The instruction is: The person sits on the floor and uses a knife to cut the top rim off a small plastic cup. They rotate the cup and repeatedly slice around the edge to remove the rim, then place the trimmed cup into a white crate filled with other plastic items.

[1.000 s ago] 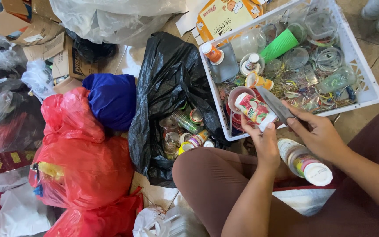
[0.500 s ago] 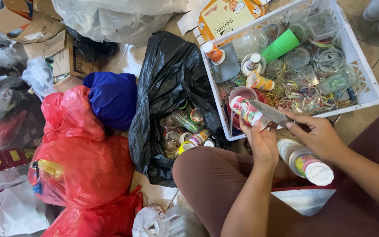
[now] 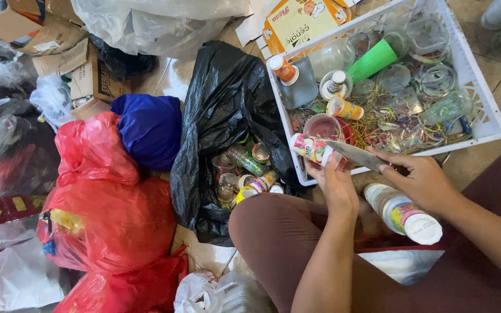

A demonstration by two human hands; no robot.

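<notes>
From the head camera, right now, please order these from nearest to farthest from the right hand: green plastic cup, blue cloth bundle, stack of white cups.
From the right hand:
1. Stack of white cups, just below it.
2. Green plastic cup, in the white basket above.
3. Blue cloth bundle, far left.

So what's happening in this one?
A seated person's left hand holds a small printed plastic cup on its side, while the right hand sets a metal knife blade against it. This happens at the near edge of a white plastic basket of clear containers, beside an open black plastic bag of cups.

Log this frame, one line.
left hand: holds printed plastic cup | right hand: knife at cup | white basket behind
</notes>
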